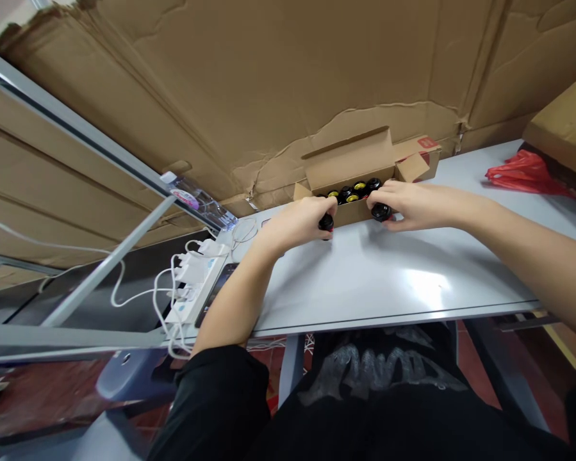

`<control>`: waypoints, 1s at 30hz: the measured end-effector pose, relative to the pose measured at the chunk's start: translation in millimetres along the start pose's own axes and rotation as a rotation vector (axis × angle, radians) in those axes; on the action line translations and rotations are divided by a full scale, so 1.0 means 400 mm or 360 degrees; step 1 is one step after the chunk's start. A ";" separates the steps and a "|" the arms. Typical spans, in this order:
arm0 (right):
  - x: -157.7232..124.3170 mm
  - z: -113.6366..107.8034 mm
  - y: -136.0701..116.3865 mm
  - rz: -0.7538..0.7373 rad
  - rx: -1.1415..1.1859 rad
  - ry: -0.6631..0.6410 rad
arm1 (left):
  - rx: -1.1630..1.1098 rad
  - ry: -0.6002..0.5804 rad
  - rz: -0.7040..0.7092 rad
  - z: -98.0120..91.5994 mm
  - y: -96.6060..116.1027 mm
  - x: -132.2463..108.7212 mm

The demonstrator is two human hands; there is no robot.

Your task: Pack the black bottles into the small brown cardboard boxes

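Observation:
An open cardboard box (355, 212) stands at the back of the table, its lid tipped back. Inside it are several small round items with black and yellow tops (348, 194). At the box's front left corner, my left hand (302, 224) is closed on a small black-capped item (325, 222) with a bit of red below the cap. Near the front right corner, my right hand (403, 202) grips a similar black-capped item (380, 212), also showing red. The fingers partly cover both items, so their full shape is hidden.
A white table (364, 269) runs under my arms. On the left are a power strip (191, 288) with white plugs and cables, a dark phone (216, 294) and a clear plastic bottle (201, 198). A red plastic bag (528, 171) lies right. Large cardboard (316, 70) rises behind.

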State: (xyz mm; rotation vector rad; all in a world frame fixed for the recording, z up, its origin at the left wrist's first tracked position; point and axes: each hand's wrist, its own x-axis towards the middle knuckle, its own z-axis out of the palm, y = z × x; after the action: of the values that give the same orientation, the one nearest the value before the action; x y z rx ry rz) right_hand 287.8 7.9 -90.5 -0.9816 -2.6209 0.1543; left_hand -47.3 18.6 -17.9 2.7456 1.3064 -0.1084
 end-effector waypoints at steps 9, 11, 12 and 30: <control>0.001 0.036 0.044 -0.0150 -0.0220 0.0025 | 0.0442 -0.0066 -0.0172 0.060 0.092 -0.001; 0.006 0.037 0.047 -0.0220 -0.0303 0.0047 | 0.0508 -0.0063 -0.0208 0.070 0.100 -0.005; 0.007 0.036 0.048 -0.0233 -0.0350 0.0061 | 0.0542 -0.0060 -0.0226 0.073 0.104 -0.007; 0.001 0.056 0.076 -0.0136 -0.0530 0.0218 | 0.0534 0.0018 -0.0234 0.016 0.021 -0.015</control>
State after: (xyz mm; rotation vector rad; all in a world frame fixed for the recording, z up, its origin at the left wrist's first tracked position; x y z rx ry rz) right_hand 298.4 31.6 -117.9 -0.9405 -2.6034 -0.3689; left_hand -44.8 8.0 -23.0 2.9131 1.6266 -0.3544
